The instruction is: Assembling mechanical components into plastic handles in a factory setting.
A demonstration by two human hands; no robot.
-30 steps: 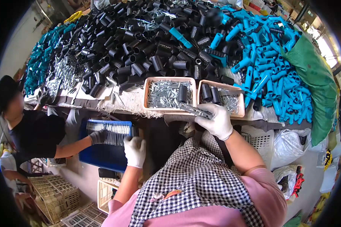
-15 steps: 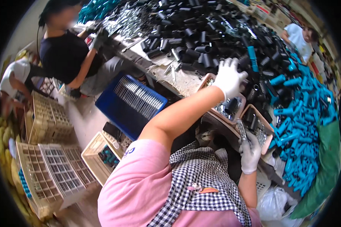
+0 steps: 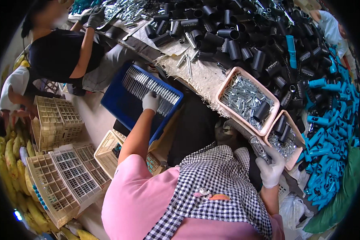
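Observation:
My left hand point(image 3: 151, 101), in a white glove, reaches down to the row of metal rods point(image 3: 148, 86) standing in a blue crate point(image 3: 122, 106) and touches them; whether it grips one I cannot tell. My right hand point(image 3: 271, 167), also gloved, is closed on a silvery metal tube point(image 3: 257, 146) just in front of two pink trays. The larger pink tray point(image 3: 227, 86) holds small metal pins and a black sleeve point(image 3: 261, 111). The smaller pink tray point(image 3: 296, 158) holds pins and black sleeves too.
A heap of black plastic sleeves point(image 3: 244, 36) and blue plastic fittings point(image 3: 328, 120) covers the table. A person in a black top point(image 3: 60, 56) works at the far left end. Cream plastic baskets point(image 3: 64, 176) stand on the floor at left.
My left hand has left the pile of black sleeves and come down to the rods in the blue crate. My right hand stays low by the pink trays with the tube.

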